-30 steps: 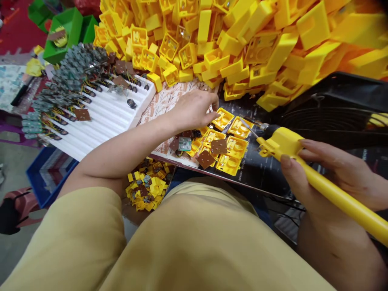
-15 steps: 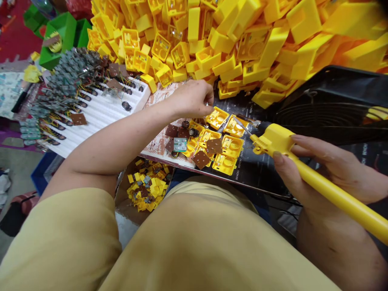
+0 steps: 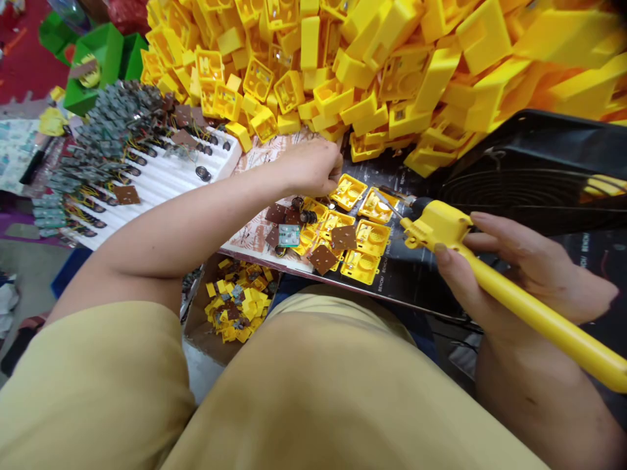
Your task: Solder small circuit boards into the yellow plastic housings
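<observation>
My right hand (image 3: 526,271) grips a yellow soldering iron (image 3: 519,290) with a feed nozzle, its thin tip over an open yellow case half (image 3: 377,205). My left hand (image 3: 316,168) is closed with fingers curled down beside another yellow case half (image 3: 349,192); whatever is in the fingertips is hidden. Nearer to me lie more yellow case halves (image 3: 373,237), with brown circuit boards (image 3: 322,259), a green circuit board (image 3: 289,235) and small round black speakers (image 3: 308,217) on and around them.
A tall heap of yellow cases (image 3: 313,98) fills the back. A black fan (image 3: 533,176) stands at right. At left, a white ridged foam tray (image 3: 151,179) carries wired boards (image 3: 117,117) near green bins (image 3: 95,65). Below the table edge is a carton (image 3: 196,326) of yellow parts.
The view has shifted slightly. My left hand stays beside the case half with its fingers slightly lower. The soldering iron keeps nearly the same place over the case.
</observation>
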Demonstrator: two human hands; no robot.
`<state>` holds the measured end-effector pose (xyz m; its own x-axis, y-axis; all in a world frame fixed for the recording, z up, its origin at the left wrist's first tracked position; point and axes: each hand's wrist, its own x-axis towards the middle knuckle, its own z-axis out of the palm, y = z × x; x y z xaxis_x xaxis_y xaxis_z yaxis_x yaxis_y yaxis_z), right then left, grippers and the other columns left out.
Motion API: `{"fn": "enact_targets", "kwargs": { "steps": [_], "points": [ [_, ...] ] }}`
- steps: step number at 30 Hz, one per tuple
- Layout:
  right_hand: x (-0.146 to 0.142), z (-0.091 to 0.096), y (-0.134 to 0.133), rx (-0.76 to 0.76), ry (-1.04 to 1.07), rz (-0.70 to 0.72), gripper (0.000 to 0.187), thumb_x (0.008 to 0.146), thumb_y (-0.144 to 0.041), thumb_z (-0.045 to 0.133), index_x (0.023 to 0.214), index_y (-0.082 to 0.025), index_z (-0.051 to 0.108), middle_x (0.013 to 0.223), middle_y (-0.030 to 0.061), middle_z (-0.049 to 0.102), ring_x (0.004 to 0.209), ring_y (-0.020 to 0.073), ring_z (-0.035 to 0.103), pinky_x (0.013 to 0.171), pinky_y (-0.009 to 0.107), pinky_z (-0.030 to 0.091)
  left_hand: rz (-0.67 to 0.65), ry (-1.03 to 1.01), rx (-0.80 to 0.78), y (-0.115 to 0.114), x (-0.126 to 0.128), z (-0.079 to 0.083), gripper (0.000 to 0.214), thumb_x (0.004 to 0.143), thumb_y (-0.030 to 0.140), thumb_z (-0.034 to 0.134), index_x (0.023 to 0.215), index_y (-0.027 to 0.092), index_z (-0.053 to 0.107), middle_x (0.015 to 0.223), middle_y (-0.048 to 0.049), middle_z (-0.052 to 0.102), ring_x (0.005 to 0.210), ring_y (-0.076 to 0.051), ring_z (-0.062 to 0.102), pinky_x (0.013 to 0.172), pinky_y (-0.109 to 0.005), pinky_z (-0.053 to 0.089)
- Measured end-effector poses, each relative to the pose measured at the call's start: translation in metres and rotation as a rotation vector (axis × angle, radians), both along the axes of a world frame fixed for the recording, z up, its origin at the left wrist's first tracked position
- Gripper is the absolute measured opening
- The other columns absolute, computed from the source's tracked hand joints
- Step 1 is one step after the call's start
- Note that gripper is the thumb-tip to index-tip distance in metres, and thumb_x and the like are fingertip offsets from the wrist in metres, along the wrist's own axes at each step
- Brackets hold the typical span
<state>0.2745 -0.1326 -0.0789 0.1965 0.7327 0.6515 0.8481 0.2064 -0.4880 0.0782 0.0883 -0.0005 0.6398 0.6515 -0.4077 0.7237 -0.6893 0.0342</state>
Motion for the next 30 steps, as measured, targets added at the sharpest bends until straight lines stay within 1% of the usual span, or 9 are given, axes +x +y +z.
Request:
{"fn": "enact_targets", "kwargs": {
  "steps": [4,7,11,15,19,22,24,27,30],
  "points": [
    [-0.002,0.000,0.002,-0.017,0.016,0.006,0.050,0.091,-0.041,0.080,0.138,-0.037,0.063,0.098,-0.0044,0.073,0.070,0.0147,0.070,0.061,0.026,0.053,0.006,-0.013,0.005,-0.004,-0.001,0.004,0.031,0.087,0.025,0.063,0.113,0.021,0.079,0.117,-0.0068,0.076,0.117,-0.029,0.068,0.092,-0.033,0.049],
    [-0.002,0.000,0.003,-0.001,0.001,0.013,0.047,0.090,-0.041,0.081,0.134,-0.034,0.066,0.097,-0.0037,0.073,0.068,0.0136,0.069,0.058,0.024,0.051,-0.005,0.001,0.010,-0.003,0.003,0.004,0.030,0.082,0.024,0.067,0.110,0.023,0.079,0.111,-0.0060,0.077,0.110,-0.027,0.070,0.089,-0.032,0.049],
    [-0.002,0.000,0.003,0.020,-0.018,0.019,0.047,0.089,-0.040,0.082,0.133,-0.033,0.066,0.095,-0.0032,0.073,0.068,0.0136,0.069,0.058,0.023,0.051,-0.033,0.003,0.053,0.002,0.004,-0.003,0.026,0.078,0.021,0.067,0.100,0.022,0.080,0.097,-0.0064,0.077,0.098,-0.025,0.070,0.081,-0.031,0.048],
    [0.000,0.001,0.002,-0.007,0.000,0.011,0.046,0.090,-0.042,0.080,0.133,-0.033,0.066,0.097,-0.0026,0.074,0.070,0.0142,0.070,0.062,0.023,0.053,-0.002,-0.073,0.082,0.004,-0.002,-0.004,0.022,0.078,0.024,0.066,0.095,0.022,0.080,0.095,-0.0055,0.076,0.096,-0.025,0.069,0.079,-0.031,0.047],
    [-0.001,0.000,0.006,0.014,-0.023,0.001,0.044,0.092,-0.041,0.079,0.133,-0.032,0.066,0.100,-0.0017,0.074,0.072,0.0157,0.071,0.061,0.023,0.054,0.016,-0.121,0.038,0.001,-0.008,0.002,0.026,0.083,0.025,0.061,0.099,0.018,0.080,0.100,-0.0079,0.077,0.103,-0.027,0.070,0.086,-0.032,0.048],
    [-0.005,0.000,0.009,0.031,-0.034,0.026,0.043,0.092,-0.039,0.078,0.133,-0.031,0.065,0.098,-0.0013,0.074,0.072,0.0149,0.070,0.061,0.022,0.053,0.048,-0.196,-0.008,0.001,-0.011,0.003,0.029,0.083,0.021,0.059,0.103,0.017,0.080,0.100,-0.0070,0.077,0.103,-0.024,0.070,0.089,-0.031,0.049],
    [-0.007,0.002,0.011,0.051,-0.032,0.041,0.044,0.092,-0.038,0.079,0.132,-0.030,0.066,0.099,-0.0008,0.075,0.073,0.0142,0.071,0.063,0.021,0.054,0.063,-0.253,-0.059,0.002,-0.013,0.001,0.029,0.083,0.021,0.059,0.105,0.017,0.079,0.098,-0.0048,0.077,0.098,-0.020,0.071,0.087,-0.028,0.049],
    [-0.010,0.005,0.012,0.023,-0.006,0.015,0.044,0.092,-0.040,0.078,0.133,-0.030,0.065,0.101,-0.0001,0.075,0.077,0.0155,0.072,0.064,0.022,0.055,0.066,-0.316,-0.112,0.006,-0.014,-0.004,0.027,0.085,0.020,0.059,0.105,0.015,0.078,0.097,-0.0036,0.077,0.090,-0.016,0.070,0.079,-0.024,0.048],
    [-0.012,0.006,0.013,0.017,0.016,0.016,0.044,0.092,-0.041,0.078,0.133,-0.031,0.065,0.101,-0.0007,0.074,0.077,0.0159,0.073,0.064,0.023,0.056,0.044,-0.294,-0.085,0.005,-0.012,-0.008,0.029,0.084,0.017,0.059,0.104,0.016,0.079,0.098,-0.0052,0.078,0.092,-0.018,0.071,0.079,-0.026,0.049]
  ]
}}
